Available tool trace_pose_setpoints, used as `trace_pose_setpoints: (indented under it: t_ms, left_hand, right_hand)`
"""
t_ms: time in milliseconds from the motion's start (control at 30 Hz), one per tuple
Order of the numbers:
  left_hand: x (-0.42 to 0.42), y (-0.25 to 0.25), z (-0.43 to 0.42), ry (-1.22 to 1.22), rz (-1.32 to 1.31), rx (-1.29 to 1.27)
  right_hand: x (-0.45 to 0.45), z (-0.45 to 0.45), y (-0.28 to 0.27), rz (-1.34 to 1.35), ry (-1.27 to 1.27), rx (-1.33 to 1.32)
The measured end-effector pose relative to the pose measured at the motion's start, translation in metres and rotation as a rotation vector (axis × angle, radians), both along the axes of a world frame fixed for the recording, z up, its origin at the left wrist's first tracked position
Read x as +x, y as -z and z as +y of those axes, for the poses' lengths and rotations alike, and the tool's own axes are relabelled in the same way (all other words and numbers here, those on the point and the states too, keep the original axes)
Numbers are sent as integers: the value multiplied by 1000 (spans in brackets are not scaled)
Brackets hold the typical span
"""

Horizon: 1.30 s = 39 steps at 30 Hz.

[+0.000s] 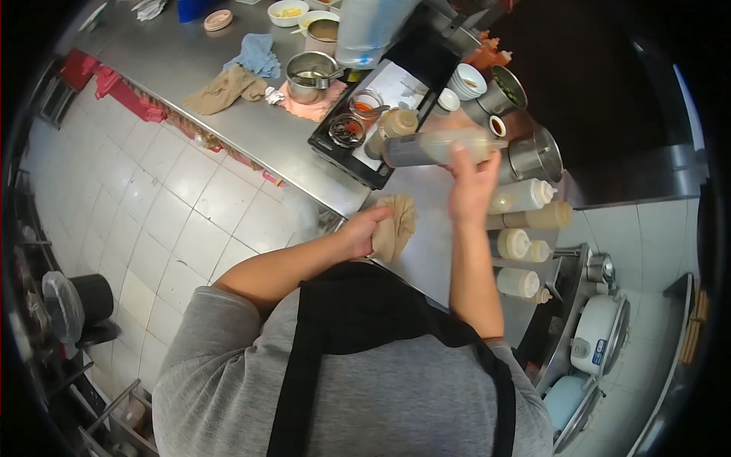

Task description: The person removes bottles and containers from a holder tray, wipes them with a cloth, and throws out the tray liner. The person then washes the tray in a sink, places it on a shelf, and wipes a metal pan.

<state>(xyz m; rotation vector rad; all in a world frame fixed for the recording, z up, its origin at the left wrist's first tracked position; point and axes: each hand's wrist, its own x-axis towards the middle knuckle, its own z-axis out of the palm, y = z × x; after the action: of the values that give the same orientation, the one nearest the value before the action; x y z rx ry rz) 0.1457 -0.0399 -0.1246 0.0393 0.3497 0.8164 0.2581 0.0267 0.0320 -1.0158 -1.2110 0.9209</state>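
In the head view, my right hand (474, 183) is closed around a clear squeeze bottle (438, 146). The bottle lies nearly sideways, its nozzle toward the right and its darker end toward the left. Lower and to the left, my left hand (364, 232) grips a bunched beige cloth (396, 227) at the steel counter's edge. Several squeeze bottles (521, 196) stand in a row right of my right forearm. Just behind the held bottle is another bottle with a tan top (400, 122), beside a glass jar of dark bits (347, 130).
A black tray (371, 177) holds jars on the counter (335, 179). Behind it stand a steel pot (308, 76), a steel container of greens (506, 90) and stacked white bowls (468, 80). A blue cloth (257, 55) and a brown cloth (225, 90) lie left. Rice cookers (598, 335) sit at lower right.
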Motion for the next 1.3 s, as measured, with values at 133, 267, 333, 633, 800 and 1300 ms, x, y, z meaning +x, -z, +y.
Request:
trace_pose_setpoints:
  t_ms: [133,267,333,633,800,1300]
  left_hand:
    - [13,-42,14,-34,-113,91]
    - [31,-93,27,-304,-141,234]
    - [41,-110,34,-529,-53,344]
    - [73,-123,45,-545,288,266]
    - [78,-73,57,-157,230,49]
    - [35,7,24,10,88,-148]
  right_hand:
    - [54,0,-40,263,-148,-224]
    - [84,-12,-46,408,-149,-303]
    - [92,-22,-39,479,-104,-319]
    - [85,-54,-29,74,85,-119]
    - [123,-56,-18,-112,-23,-245]
    - [105,-63,19,-1196,601,355]
